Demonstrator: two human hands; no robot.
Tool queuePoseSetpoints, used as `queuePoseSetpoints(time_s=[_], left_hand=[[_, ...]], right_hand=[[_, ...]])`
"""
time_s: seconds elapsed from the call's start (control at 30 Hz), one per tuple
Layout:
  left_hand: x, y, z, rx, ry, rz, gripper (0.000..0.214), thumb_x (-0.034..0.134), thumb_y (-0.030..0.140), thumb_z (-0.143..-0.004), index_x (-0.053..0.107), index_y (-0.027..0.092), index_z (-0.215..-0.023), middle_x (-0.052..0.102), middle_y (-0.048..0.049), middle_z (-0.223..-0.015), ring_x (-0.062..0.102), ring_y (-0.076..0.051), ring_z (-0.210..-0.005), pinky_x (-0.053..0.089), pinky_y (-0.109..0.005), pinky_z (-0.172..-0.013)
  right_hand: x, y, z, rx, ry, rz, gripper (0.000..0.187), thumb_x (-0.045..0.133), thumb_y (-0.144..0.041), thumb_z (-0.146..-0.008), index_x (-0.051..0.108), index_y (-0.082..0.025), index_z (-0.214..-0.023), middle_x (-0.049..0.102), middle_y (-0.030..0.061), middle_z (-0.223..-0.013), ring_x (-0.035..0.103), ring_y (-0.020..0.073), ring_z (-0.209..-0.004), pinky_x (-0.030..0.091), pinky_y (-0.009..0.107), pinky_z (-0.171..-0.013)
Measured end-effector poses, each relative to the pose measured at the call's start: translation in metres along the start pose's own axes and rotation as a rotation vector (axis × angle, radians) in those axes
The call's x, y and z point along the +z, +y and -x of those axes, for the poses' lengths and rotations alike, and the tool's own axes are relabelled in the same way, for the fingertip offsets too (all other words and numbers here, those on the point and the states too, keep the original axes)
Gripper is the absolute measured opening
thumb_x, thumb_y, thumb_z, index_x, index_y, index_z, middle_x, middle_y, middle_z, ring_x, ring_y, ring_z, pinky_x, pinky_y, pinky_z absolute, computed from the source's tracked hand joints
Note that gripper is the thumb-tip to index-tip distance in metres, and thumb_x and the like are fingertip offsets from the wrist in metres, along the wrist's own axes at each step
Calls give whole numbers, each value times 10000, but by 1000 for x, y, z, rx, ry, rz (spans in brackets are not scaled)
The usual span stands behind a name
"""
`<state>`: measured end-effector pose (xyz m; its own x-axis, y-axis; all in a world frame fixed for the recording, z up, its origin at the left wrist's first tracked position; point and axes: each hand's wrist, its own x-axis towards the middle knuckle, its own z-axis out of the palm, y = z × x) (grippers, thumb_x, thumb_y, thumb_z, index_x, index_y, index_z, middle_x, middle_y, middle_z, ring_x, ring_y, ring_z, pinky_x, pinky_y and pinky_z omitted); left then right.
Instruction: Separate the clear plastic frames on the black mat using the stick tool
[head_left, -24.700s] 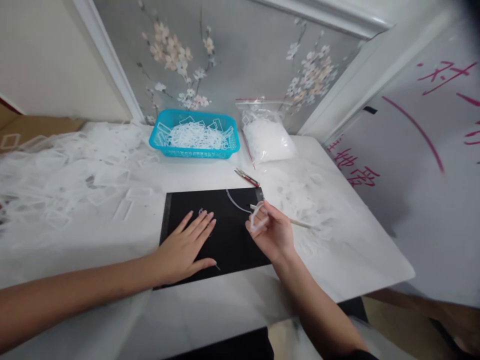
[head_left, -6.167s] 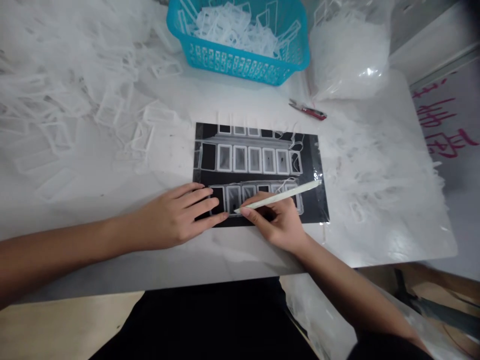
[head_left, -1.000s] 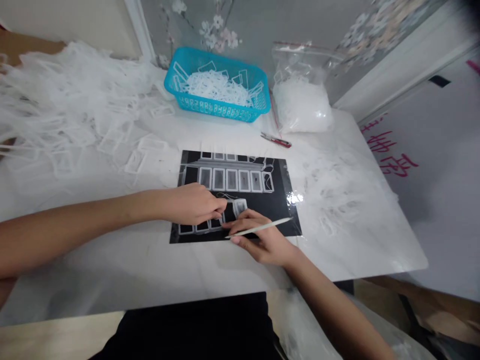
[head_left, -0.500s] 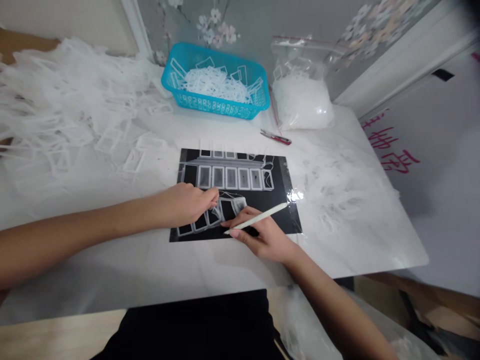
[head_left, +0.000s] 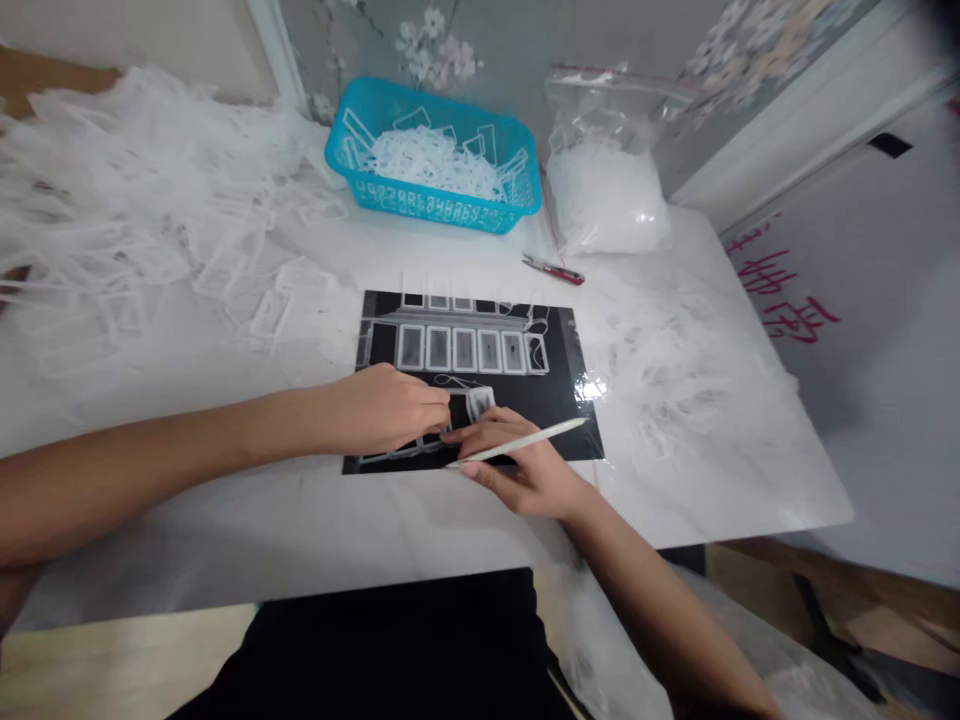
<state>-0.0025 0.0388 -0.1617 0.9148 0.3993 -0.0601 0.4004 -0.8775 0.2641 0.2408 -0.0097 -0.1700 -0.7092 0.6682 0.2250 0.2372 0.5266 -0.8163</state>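
Note:
A black mat lies on the white table. A sheet of clear plastic rectangular frames is spread on the mat. My left hand is closed, pinching the near row of that frame sheet. My right hand is closed around a thin pale stick, whose tip points left at the frames by my left fingertips. A loosened frame stands up between the two hands.
A blue basket of loose white frames stands at the back. A clear bag of white pieces sits to its right, and small red snips lie in front. A heap of frame scrap covers the table's left.
My left hand has pressed the lifted near row of frames back down toward the mat. My right hand with the stick has stayed almost in place.

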Motion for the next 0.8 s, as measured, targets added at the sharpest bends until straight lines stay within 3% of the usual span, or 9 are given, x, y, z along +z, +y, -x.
queuePoseSetpoints(time_s=[0.23, 0.37, 0.6, 0.7, 0.8], left_hand=[[2, 11, -2, -193, -59, -40, 209, 476, 94, -870, 586, 166, -1033, 665, -57, -1013, 621, -169, -661, 279, -291, -491], [0, 12, -4, -341, -44, 5, 148, 440, 117, -897, 542, 156, -997, 645, -50, -967, 551, -147, -543, 285, -299, -489], [-4, 17, -1, -452, -28, -100, 149, 399, 85, -881, 519, 148, -945, 621, -60, -909, 474, -128, -467, 210, -297, -458], [-5, 17, 1, -416, 7, -183, 151, 435, 83, -856, 536, 151, -944, 626, -59, -905, 488, -130, -468, 173, -307, -450], [-5, 13, 6, -174, -6, -178, 208, 451, 56, -837, 558, 168, -976, 645, -46, -953, 545, -140, -536, 195, -310, -453]], right_hand=[[0, -3, 0, 78, -73, 86, 112, 590, -275, -952, 672, -201, -933, 766, 47, -1041, 635, 211, -865, 491, 394, -796], [0, -2, 0, 86, -66, 106, 140, 582, -296, -957, 685, -202, -961, 763, 42, -983, 605, 204, -836, 493, 384, -783], [0, -2, -2, 85, -68, 128, 188, 560, -311, -971, 699, -194, -1016, 751, 56, -969, 606, 194, -812, 503, 373, -770], [0, -2, -2, 87, -71, 132, 190, 562, -311, -971, 696, -197, -1043, 755, 52, -1006, 604, 194, -820, 500, 370, -765], [-1, -2, -1, 76, -53, 106, 153, 579, -303, -963, 692, -199, -968, 757, 45, -1075, 613, 194, -855, 496, 379, -806]])
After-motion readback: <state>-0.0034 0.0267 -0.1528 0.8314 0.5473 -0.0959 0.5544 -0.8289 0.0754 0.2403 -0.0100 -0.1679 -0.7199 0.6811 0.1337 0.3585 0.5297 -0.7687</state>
